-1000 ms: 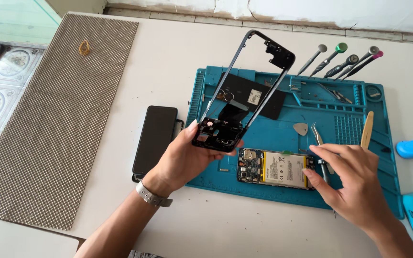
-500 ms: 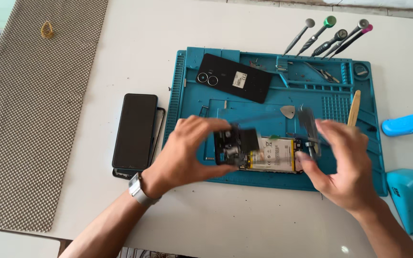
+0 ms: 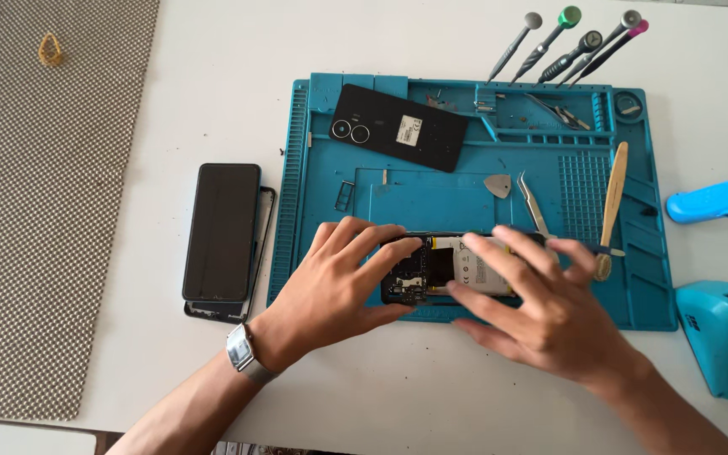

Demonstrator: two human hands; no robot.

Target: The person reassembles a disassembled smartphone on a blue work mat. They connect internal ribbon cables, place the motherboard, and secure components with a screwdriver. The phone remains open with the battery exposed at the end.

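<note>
Two bare hands press down on an opened phone body (image 3: 448,268) at the near edge of a blue repair mat (image 3: 322,185). The left hand (image 3: 339,286) lies flat over the phone's left end, fingers spread and curled over its upper and lower edges, the grip closed on the black frame there. The right hand (image 3: 541,312) covers the right end, fingers splayed across the top, resting on it rather than clenched around it. Between the two hands the phone's exposed insides show: a dark circuit area on the left and a pale battery panel beside it. A metal wristwatch (image 3: 242,352) sits on the left wrist.

Just beyond the right hand's fingertips lie metal tweezers (image 3: 532,205) and a small grey triangular pick (image 3: 497,184). A pale wooden spudger (image 3: 612,202) lies lengthwise down the mat's right side. At the mat's far left rests a black back cover (image 3: 398,128) with two camera rings. Loose small metal parts sit in the mat's upper tray compartments.

Off the mat's far edge, four screwdrivers (image 3: 566,42) with coloured caps fan out on the white tabletop (image 3: 212,84). To the left of the mat lies a dark phone screen (image 3: 222,232), face up, stacked on a thin black frame. Farther left is a brown woven mat (image 3: 44,211) bearing a small amber object (image 3: 51,50). At the right edge stand a light-blue tool (image 3: 718,198) and a teal tape dispenser (image 3: 722,337).
</note>
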